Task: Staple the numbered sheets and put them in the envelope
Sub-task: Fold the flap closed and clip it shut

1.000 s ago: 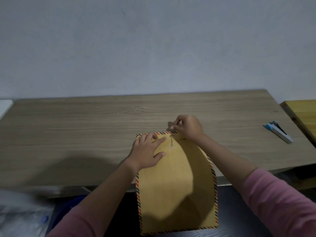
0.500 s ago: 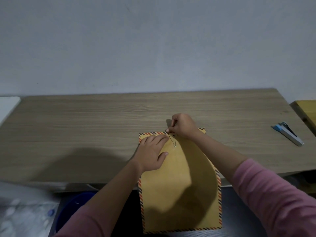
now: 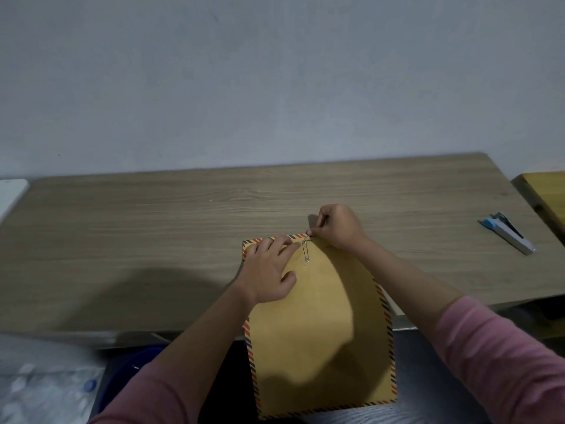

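A brown envelope [image 3: 318, 332] with a striped red-and-blue border lies on the wooden table [image 3: 153, 240], its near half hanging over the front edge. My left hand [image 3: 269, 270] presses flat on its top left part, fingers spread. My right hand [image 3: 336, 226] pinches the closure string [image 3: 306, 252] at the envelope's top edge; the string loops down to a small round clasp. The numbered sheets are not visible. A blue and white stapler [image 3: 507, 232] lies at the table's right end, well away from both hands.
A yellow wooden surface [image 3: 547, 191] adjoins the table at the far right. A white object [image 3: 10, 194] sits at the left edge. Below the table on the left are a blue tub [image 3: 128, 371] and pale plastic wrap [image 3: 39, 390]. A plain wall stands behind.
The right hand has shifted slightly left along the envelope's top edge, and the string now forms a loop down to the clasp. The left hand stays pressed on the envelope.
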